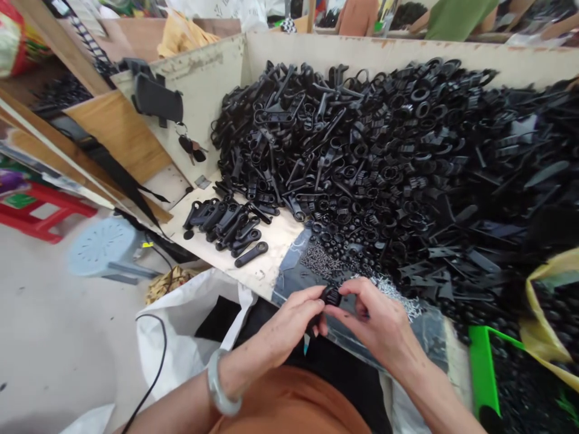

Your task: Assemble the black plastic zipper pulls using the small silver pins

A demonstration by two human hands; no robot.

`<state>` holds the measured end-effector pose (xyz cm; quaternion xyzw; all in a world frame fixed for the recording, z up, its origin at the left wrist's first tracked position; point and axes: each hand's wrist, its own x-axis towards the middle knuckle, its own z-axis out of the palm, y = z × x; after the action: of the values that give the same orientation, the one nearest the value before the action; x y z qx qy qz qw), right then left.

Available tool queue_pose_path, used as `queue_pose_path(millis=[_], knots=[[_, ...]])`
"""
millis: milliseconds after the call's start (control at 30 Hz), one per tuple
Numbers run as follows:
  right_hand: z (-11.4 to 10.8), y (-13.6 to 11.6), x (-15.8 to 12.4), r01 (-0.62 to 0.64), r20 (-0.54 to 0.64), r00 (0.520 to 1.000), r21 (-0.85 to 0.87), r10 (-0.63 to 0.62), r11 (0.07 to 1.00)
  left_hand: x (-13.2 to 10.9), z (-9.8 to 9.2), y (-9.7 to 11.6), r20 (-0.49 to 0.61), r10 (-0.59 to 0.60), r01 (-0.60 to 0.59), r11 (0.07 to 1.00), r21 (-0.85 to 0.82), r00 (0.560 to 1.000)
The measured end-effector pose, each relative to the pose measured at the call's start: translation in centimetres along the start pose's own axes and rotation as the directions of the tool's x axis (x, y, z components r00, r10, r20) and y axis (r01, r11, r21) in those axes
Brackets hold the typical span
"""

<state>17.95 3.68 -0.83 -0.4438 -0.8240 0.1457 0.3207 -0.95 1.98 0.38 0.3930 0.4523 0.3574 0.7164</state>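
Observation:
Between my two hands, just above the bench's front edge, is a small round black plastic part (pixel 332 296) with a ribbed side. My left hand (pixel 301 310) has its thumb and fingers closed around the part from the left. From the right, my right hand (pixel 377 316) pinches the same part between thumb and forefinger. Some of the part is hidden behind my fingers. Just beyond lie small dark screws (pixel 321 260) and a scatter of silvery screws (pixel 391 292) on a dark blue cloth (pixel 289 274).
A large heap of black plastic parts (pixel 335 144) fills the walled bench. Several black arm-shaped pieces (pixel 251 254) lie at the left. A green crate (pixel 484 367) stands at right, a white sack (pixel 176 337) at left, and a blue stool (pixel 104 244) on the floor. Keys (pixel 192 147) hang from the side wall.

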Motion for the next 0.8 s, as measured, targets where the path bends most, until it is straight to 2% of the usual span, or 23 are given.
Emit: queue_pose_path(millis=[100, 233, 333, 433, 500, 600, 700, 800], knots=[[0.1, 0.1, -0.8, 0.067, -0.021, 0.998, 0.021, -0.066, 0.998, -0.4, -0.1, 0.5, 0.087, -0.069, 0.067, 0.998, 0.022, 0.994], [-0.2, -0.4, -1.5, 0.124, -0.015, 0.992, 0.055, -0.124, 0.991, -0.7, -0.3, 0.2, 0.128, -0.124, 0.13, 0.99, -0.045, 0.984], [-0.5, -0.7, -1.8, 0.101, 0.01, 0.995, 0.075, -0.103, 0.992, -0.9, -0.5, -0.3, 0.157, -0.16, 0.184, 0.971, -0.152, 0.975], [-0.6, -1.0, -1.9, 0.051, 0.034, 0.998, 0.072, -0.054, 0.996, -1.0, -0.4, -0.5, 0.155, -0.18, 0.205, 0.965, -0.165, 0.971], [-0.4, -1.2, -1.9, 0.037, 0.016, 0.999, 0.053, -0.037, 0.998, -1.0, -0.3, -0.4, 0.135, -0.171, 0.19, 0.972, -0.141, 0.976], [0.1, -1.7, -2.1, 0.035, -0.069, 0.997, 0.016, -0.034, 0.999, -1.1, -0.2, -0.4, 0.102, -0.131, 0.138, 0.989, -0.06, 0.986], [0.8, -2.2, -2.4, 0.009, -0.132, 0.991, -0.021, -0.012, 1.0, -1.1, -0.4, -0.3, 0.102, -0.1, 0.094, 0.993, 0.068, 0.99], [1.2, -2.5, -2.7, -0.012, -0.137, 0.991, -0.039, 0.007, 0.999, -1.1, -0.6, -0.3, 0.106, -0.083, 0.058, 0.974, 0.22, 0.991]])
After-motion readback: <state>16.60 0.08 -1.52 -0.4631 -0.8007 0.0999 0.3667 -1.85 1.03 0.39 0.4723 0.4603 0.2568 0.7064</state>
